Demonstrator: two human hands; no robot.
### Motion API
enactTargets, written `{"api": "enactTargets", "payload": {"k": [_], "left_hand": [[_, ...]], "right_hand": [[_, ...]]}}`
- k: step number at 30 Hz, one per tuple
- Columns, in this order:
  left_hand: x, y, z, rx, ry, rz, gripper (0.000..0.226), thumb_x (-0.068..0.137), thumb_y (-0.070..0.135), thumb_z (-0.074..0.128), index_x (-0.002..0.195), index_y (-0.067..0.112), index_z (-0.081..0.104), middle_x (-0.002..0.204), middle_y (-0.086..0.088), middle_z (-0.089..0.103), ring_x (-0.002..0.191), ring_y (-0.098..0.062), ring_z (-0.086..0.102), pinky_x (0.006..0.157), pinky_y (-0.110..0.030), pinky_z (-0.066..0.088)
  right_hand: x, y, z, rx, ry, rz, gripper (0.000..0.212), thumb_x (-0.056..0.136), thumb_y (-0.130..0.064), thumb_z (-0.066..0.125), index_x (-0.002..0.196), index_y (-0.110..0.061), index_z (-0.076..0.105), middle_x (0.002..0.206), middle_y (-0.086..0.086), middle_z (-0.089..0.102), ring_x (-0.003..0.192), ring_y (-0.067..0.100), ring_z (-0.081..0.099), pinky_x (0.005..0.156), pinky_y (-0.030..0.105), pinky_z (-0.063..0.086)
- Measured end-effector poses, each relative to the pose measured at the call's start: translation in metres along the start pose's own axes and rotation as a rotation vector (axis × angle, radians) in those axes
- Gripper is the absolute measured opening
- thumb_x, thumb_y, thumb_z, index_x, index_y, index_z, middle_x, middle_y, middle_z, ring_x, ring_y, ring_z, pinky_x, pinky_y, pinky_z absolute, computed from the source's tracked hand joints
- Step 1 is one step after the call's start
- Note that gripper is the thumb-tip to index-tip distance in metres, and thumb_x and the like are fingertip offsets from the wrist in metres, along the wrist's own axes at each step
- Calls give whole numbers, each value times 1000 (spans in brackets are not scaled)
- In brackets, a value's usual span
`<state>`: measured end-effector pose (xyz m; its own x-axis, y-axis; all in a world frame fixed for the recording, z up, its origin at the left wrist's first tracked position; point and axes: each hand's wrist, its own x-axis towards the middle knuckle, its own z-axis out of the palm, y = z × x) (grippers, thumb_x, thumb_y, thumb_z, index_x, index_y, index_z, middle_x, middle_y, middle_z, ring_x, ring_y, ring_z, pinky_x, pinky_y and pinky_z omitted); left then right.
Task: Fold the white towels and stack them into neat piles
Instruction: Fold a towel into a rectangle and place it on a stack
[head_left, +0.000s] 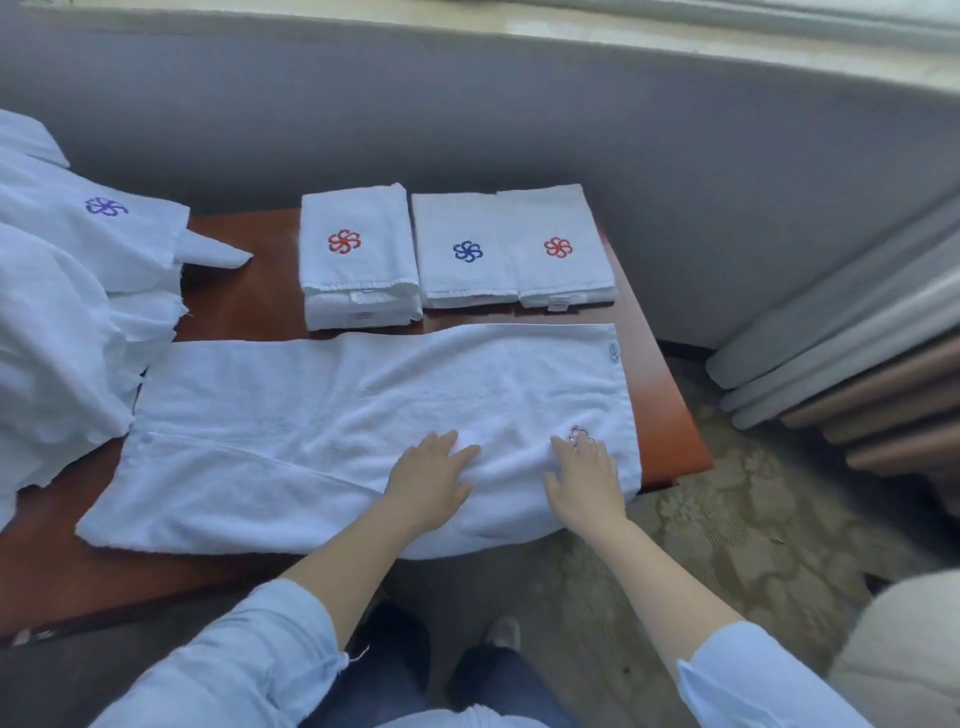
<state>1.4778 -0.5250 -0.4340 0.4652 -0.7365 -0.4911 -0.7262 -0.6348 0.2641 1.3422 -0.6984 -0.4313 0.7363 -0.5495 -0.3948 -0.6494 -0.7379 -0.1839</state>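
Left grip (431, 483) and right grip (584, 478) both released, fingers flat, pressing the spread white towel (311, 415) near its right end on the wooden counter (244, 306), with a tall folded stack (363, 280), middle folded pile (462, 275) and right folded pile (561, 270) behind it and an unfolded towel heap (62, 312) at the left.

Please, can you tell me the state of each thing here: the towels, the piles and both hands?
spread towel: lies flat along the table, near edge overhanging
left hand: open, flat on the spread towel
right hand: open, flat on the spread towel
left pile: folded, tallest, red logo up
middle pile: folded, blue logo up
right pile: folded, red logo up
unfolded heap: loose, crumpled, at left
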Motion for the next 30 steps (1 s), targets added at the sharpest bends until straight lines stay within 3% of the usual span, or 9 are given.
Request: {"api": "enactTargets", "payload": {"k": [3,6,9,17,27,30], "left_hand": [[8,15,8,68,-45,-65,59,104,45,36,156,36,12,165,-2,-6,151,-33,-4,119,-51,19],[17,22,11,41,-57,-136,62,104,46,36,156,41,3,164,0,-18,150,-32,-15,120,-55,8],[26,24,9,39,-65,-178,68,103,47,37,155,42,-6,162,0,-24,149,-32,-21,119,-59,4],[69,22,-14,-25,-150,-272,103,83,71,54,148,47,-22,153,0,-43,141,-39,-35,111,-71,-3],[121,11,-31,-74,-72,-323,107,76,79,53,146,51,-23,150,3,-47,138,-40,-40,108,-73,-7],[117,11,-33,-81,-30,-315,99,81,73,53,150,48,-13,157,2,-36,143,-38,-32,112,-68,-4]], "right_hand": [[1,15,9,-1,-63,-47,46,98,-30,43,143,-22,33,162,10,12,145,32,13,111,42,27],[14,27,10,9,-133,-82,58,101,-39,40,153,-29,18,165,6,-5,150,32,-7,117,44,16],[34,35,1,16,-194,-106,64,100,-43,40,155,-33,10,165,4,-13,150,31,-16,119,48,9],[85,48,-20,-61,-293,-135,80,96,-47,46,154,-43,-8,160,-3,-31,146,26,-32,115,63,-10],[160,43,-51,-69,-280,-184,85,93,-42,53,156,-42,-4,161,-4,-27,147,24,-28,115,64,-9],[154,42,-50,-47,-177,-205,75,93,-41,55,156,-39,13,165,-2,-14,150,24,-17,119,57,0]]}}
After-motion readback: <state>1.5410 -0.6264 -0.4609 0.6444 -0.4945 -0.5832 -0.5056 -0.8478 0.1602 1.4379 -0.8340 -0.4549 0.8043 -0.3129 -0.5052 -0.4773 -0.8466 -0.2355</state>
